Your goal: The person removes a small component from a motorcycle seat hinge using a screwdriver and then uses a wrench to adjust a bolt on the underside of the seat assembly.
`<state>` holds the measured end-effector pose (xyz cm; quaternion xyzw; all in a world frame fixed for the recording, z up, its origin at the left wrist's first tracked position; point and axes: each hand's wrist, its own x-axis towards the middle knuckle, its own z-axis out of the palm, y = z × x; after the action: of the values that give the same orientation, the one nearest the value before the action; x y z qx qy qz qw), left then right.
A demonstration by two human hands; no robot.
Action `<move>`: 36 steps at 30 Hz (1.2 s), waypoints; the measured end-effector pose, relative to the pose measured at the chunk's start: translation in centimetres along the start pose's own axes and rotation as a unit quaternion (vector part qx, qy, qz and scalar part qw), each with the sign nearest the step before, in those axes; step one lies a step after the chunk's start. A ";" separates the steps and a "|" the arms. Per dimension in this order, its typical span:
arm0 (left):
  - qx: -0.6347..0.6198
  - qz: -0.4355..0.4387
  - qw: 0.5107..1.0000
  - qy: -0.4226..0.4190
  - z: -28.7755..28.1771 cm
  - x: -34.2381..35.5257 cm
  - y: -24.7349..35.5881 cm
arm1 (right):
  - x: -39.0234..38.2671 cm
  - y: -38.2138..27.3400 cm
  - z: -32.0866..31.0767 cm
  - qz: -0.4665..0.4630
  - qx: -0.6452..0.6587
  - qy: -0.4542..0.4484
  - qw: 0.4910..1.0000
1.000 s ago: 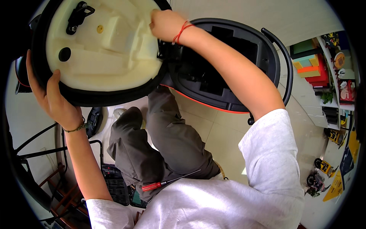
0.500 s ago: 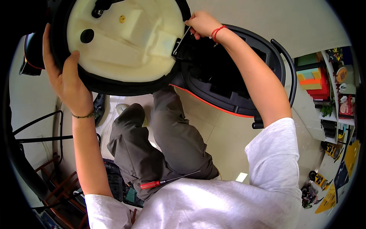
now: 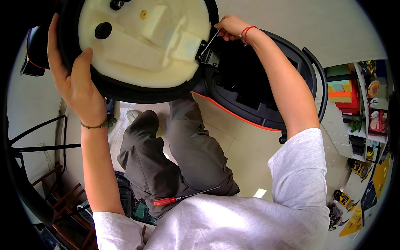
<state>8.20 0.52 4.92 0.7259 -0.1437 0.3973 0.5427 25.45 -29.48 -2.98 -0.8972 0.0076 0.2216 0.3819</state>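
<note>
A scooter seat (image 3: 125, 56) stands raised, its cream moulded underside with black rim facing me. My left hand (image 3: 79, 83) grips its left edge, thumb on the inner side and fingers along the outside. At the seat's right side a black metal hinge bracket (image 3: 208, 58) joins it to the black, red-edged scooter body (image 3: 266, 118). My right hand (image 3: 230, 28) pinches a thin silver rod-like hand tool (image 3: 210, 42), whose lower end meets the bracket. Its exact kind is too small to tell. A red-handled screwdriver (image 3: 166, 201) lies across my lap.
A black grab rail (image 3: 320, 83) curves round the body's right end. Below left, an open tool case (image 3: 141, 212) lies beside brown wooden bars (image 3: 68, 204). Black metal tubing (image 3: 46, 147) is at the left. Shelves with boxes and toy vehicles (image 3: 357, 167) line the right.
The seat, body and right hand appear slightly further right in the picture. The silver tool stays at the bracket, at nearly the same angle. My left hand keeps its grip.
</note>
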 end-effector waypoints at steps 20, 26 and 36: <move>0.018 0.013 1.000 0.004 0.1 0.2 -0.1 | -2.4 -3.4 3.0 -0.241 -0.233 0.112 0.935; 0.000 -0.001 1.000 -0.005 -0.2 0.2 0.0 | -4.4 -4.1 3.8 -0.317 -0.302 0.201 0.876; -0.028 -0.040 0.999 0.014 0.2 -0.2 0.4 | -1.7 -2.0 0.3 -0.045 -0.071 0.004 0.996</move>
<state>7.93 0.20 5.05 0.7101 -0.1181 0.3811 0.5801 24.18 -28.12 -1.16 -0.9226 -0.0471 0.2002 0.3264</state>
